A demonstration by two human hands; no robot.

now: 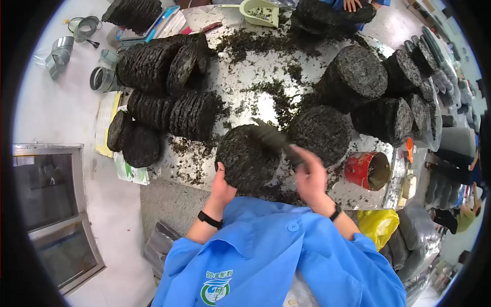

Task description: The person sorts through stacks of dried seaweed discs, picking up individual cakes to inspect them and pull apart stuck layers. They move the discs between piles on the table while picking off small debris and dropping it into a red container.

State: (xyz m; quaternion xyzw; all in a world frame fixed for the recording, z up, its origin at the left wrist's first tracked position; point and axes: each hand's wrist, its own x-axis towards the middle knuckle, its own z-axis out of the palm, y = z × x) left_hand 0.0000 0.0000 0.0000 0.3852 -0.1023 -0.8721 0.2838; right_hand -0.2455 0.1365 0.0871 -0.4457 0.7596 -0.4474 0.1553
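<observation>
A round, dark, flaky disc (246,158) stands near the table's front edge, tilted towards me. My left hand (223,188) grips its lower left rim, thumb on the near face. My right hand (310,176) is to the right of the disc, closed on a dark brush-like tool (271,137) that is blurred and reaches over the disc's upper right part. Behind my right hand is another round dark stack (320,135). Dark crumbs lie scattered on the pale table (243,110) around the discs.
Rows of dark discs (171,113) line the left side; more stacks (358,74) stand at the right. A red tin (367,171) sits at the front right, a green dustpan (260,13) at the far edge. Another person's hand (352,4) touches a far stack.
</observation>
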